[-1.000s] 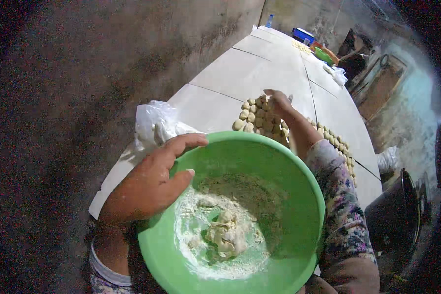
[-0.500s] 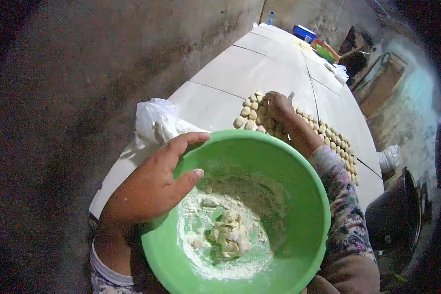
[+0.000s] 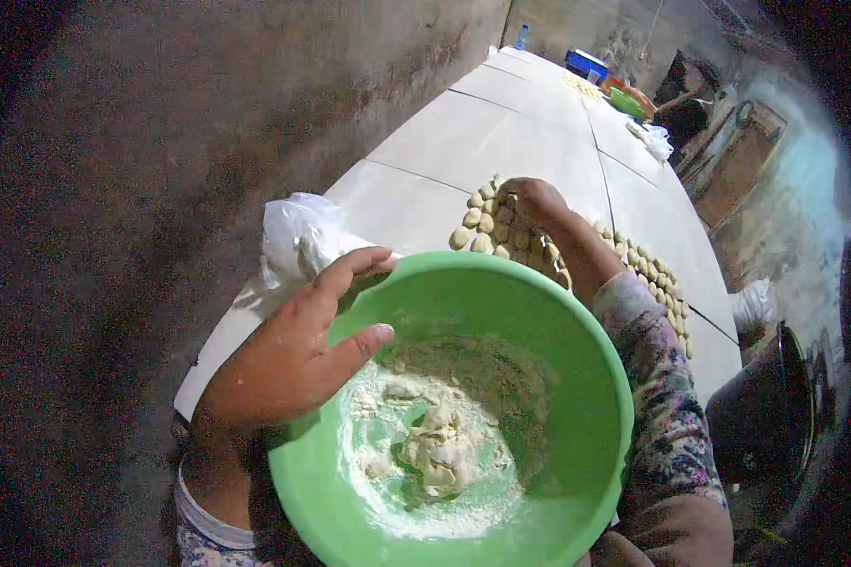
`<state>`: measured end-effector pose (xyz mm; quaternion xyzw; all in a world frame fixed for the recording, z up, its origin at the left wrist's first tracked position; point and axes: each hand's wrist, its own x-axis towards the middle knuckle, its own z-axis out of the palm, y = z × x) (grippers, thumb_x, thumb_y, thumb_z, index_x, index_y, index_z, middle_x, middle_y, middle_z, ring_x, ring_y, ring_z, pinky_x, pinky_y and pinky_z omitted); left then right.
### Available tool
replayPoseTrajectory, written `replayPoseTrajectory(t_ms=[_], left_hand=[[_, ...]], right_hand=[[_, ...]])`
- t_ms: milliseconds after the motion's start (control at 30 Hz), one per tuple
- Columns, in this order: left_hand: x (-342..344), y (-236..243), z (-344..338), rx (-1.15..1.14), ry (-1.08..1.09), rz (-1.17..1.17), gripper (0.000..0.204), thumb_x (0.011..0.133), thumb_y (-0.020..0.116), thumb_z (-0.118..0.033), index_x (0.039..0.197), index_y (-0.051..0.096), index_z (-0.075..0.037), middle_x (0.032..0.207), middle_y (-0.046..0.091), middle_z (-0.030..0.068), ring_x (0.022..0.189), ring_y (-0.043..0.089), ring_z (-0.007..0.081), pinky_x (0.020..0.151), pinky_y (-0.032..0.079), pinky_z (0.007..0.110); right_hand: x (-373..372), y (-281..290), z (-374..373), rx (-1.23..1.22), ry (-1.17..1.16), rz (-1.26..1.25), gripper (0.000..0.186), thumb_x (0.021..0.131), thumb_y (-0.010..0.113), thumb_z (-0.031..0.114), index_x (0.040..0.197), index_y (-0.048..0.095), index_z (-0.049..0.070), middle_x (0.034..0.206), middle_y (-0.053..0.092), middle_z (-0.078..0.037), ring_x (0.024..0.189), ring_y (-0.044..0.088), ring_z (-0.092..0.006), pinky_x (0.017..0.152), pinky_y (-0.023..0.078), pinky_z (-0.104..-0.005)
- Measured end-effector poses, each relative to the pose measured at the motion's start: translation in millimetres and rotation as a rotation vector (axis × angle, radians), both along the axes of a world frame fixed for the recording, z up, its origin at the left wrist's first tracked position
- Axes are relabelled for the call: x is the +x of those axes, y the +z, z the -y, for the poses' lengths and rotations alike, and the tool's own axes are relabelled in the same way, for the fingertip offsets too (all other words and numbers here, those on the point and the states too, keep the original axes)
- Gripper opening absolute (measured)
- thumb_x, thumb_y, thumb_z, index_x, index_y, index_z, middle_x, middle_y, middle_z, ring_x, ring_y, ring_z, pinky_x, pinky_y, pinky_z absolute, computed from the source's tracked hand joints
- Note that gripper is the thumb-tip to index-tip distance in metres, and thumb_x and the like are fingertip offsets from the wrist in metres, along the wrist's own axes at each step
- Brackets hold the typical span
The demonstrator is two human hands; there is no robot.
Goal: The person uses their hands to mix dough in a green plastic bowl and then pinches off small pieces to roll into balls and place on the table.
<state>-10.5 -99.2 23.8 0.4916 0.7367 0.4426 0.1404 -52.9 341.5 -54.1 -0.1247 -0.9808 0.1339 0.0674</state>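
Note:
A green plastic basin (image 3: 591,397) with white flour (image 3: 373,491) and a lump of pale dough (image 3: 442,449) takes up the lower middle. Its left rim is held by my left hand (image 3: 279,354), the thumb over the inside and the other fingers along the outer edge. Beyond the basin, my right arm reaches around its right side. There my right hand (image 3: 535,200) is bent down over small pale dough balls (image 3: 483,224) laid in close rows on the tiled table. The right fingers are drawn together at the rows; their tips are hidden.
More dough balls (image 3: 648,274) run along the right of my forearm. A white plastic bag (image 3: 303,231) lies left of the basin. A black bucket (image 3: 761,416) stands beside the table's right edge. Far off are a blue container (image 3: 586,65) and a green bowl (image 3: 626,104).
The basin has shifted slightly left. My right hand has moved a little left over the dough balls, while my left hand keeps to the rim.

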Motion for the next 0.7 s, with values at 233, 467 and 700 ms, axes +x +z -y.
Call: replayPoseTrajectory(t_ms=[233, 467, 700], left_hand=[[3, 5, 0, -0.005, 0.009, -0.009, 0.056, 0.086, 0.056, -0.012, 0.134, 0.029, -0.002, 0.129, 0.047, 0.0210, 0.124, 0.043, 0.0319, 0.103, 0.032, 0.039], [0, -6, 2, 0.020, 0.019, 0.049, 0.058, 0.086, 0.057, -0.011, 0.136, 0.028, -0.002, 0.129, 0.046, 0.0215, 0.123, 0.043, 0.0321, 0.103, 0.031, 0.039], [1, -7, -2, 0.041, 0.006, 0.013, 0.062, 0.086, 0.058, -0.012, 0.137, 0.025, -0.002, 0.129, 0.046, 0.0220, 0.122, 0.044, 0.0330, 0.102, 0.032, 0.040]], right_hand=[[-13, -23, -30, 0.113, 0.033, -0.180, 0.056, 0.078, 0.054, 0.005, 0.131, 0.041, 0.017, 0.109, 0.063, -0.013, 0.100, 0.061, -0.0294, 0.082, 0.047, -0.0364], [-15, -22, -16, -0.562, 0.008, -0.178, 0.048, 0.087, 0.046, 0.010, 0.134, 0.037, 0.016, 0.115, 0.058, -0.015, 0.092, 0.059, -0.0261, 0.080, 0.047, -0.0355], [-18, -25, -27, 0.328, 0.237, -0.216, 0.037, 0.087, 0.044, 0.018, 0.124, 0.050, 0.016, 0.122, 0.056, -0.009, 0.107, 0.054, -0.0296, 0.090, 0.043, -0.0394]])
